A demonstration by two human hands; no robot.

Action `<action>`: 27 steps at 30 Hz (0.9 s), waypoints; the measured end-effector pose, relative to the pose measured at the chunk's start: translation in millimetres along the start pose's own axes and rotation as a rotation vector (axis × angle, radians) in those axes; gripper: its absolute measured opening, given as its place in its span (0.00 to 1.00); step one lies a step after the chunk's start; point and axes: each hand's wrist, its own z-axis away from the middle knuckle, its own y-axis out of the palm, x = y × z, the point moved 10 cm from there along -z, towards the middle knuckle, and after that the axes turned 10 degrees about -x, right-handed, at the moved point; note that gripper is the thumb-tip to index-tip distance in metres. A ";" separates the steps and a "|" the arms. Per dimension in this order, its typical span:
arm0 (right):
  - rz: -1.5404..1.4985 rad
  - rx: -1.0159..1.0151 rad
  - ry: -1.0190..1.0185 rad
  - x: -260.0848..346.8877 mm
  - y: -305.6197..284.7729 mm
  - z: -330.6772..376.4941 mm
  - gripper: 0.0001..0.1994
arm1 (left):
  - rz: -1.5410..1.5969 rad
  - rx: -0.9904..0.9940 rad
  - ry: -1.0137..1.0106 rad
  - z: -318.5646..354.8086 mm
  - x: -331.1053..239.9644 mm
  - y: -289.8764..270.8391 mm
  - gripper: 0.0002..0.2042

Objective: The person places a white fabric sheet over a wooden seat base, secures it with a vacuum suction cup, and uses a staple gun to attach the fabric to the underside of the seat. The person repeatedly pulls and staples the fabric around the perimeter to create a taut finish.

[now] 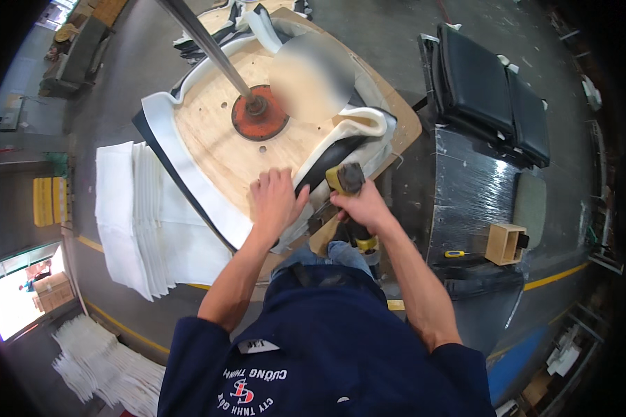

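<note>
While white foam padding (209,201) overhangs the round plywood seat base (215,132) at its near edge, my left hand (275,201) presses flat there, fingers spread; my right hand (362,205) grips the yellow-and-black staple gun (346,179) beside it.

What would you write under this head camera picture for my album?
Left hand presses white padding onto a round plywood seat base; right hand grips a yellow staple gun.

Bare plywood seat base (215,132) open left of red metal hub (259,115). Steel pole (209,43) rises from hub, blocks centre. Folded white foam edge (358,125) and black cover (334,158) crowd right rim. White sheet stack (135,215) fills desk left. Black cushions (494,90) occupy far right.
</note>
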 end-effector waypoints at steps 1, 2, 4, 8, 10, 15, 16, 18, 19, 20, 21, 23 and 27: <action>-0.097 0.004 -0.019 -9.3 2.3 10.2 0.37 | -0.033 0.058 -0.035 21.9 4.2 -0.4 0.21; -0.074 0.057 -0.059 -15.7 10.3 11.8 0.42 | -0.070 0.117 -0.081 37.6 12.5 1.4 0.20; -0.096 0.052 -0.113 -18.4 15.3 16.0 0.41 | -0.052 0.129 -0.123 49.7 18.9 14.1 0.19; -0.155 0.039 -0.083 -19.6 6.8 9.9 0.41 | -0.034 0.079 -0.090 46.4 2.6 23.1 0.19; -0.154 0.024 -0.051 -18.7 1.1 6.5 0.41 | -0.023 0.056 -0.044 41.5 -2.6 19.8 0.20; -0.117 -0.070 -0.214 -8.3 -10.0 1.2 0.35 | 0.046 0.031 0.091 18.0 -11.6 25.4 0.16; -0.116 -0.057 -0.147 -5.5 -8.6 6.0 0.36 | 0.087 0.006 0.095 16.8 -8.8 24.5 0.15; -0.050 -0.013 -0.084 1.2 -2.8 11.4 0.38 | 0.173 -0.030 0.039 18.5 3.0 24.0 0.13; -0.012 0.010 -0.041 -0.8 1.9 12.8 0.39 | 0.191 -0.070 0.037 18.0 6.7 22.1 0.13; -0.003 0.025 -0.022 -4.4 6.4 12.0 0.39 | 0.210 -0.103 0.029 18.9 9.8 20.5 0.12; 0.010 0.046 -0.011 -3.4 12.1 14.3 0.39 | 0.228 -0.137 0.018 19.2 12.8 18.5 0.12; 0.033 0.103 0.013 4.3 25.7 19.0 0.39 | 0.254 -0.150 0.008 19.0 17.9 18.1 0.12; 0.189 0.132 0.054 9.0 41.9 14.7 0.39 | 0.306 -0.143 -0.025 19.5 27.8 19.6 0.11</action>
